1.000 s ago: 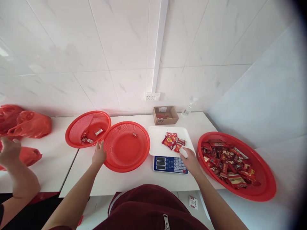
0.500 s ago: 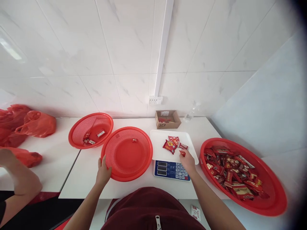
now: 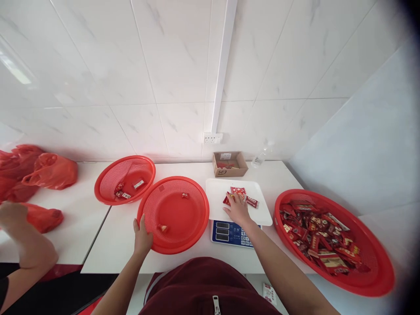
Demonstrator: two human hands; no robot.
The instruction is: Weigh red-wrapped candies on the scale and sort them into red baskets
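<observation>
My left hand (image 3: 143, 238) grips the near left rim of a round red plastic basket (image 3: 179, 214). Two small wrapped candies lie inside it, one near the back (image 3: 185, 195) and one at the lower left (image 3: 162, 228). My right hand (image 3: 238, 211) is over the white pan (image 3: 216, 186) of a blue scale (image 3: 229, 232), fingers apart. Under its fingertips a red candy packet (image 3: 226, 201) is mostly covered. A patterned red packet (image 3: 239, 190) and a dark red wrapped bar (image 3: 252, 201) lie beside it on the pan.
A large red basket (image 3: 377, 271) full of wrapped snacks stands right. Another red basket (image 3: 105, 175) with a few candies sits back left. A cardboard box (image 3: 231, 170) and clear bottle (image 3: 260, 157) stand by the wall. Red bags (image 3: 52, 170) and another person's arm (image 3: 33, 249) are left.
My right hand has moved left across the pan, from a small red candy to the packet. A second small candy now lies in the middle basket. My left hand stays at its rim.
</observation>
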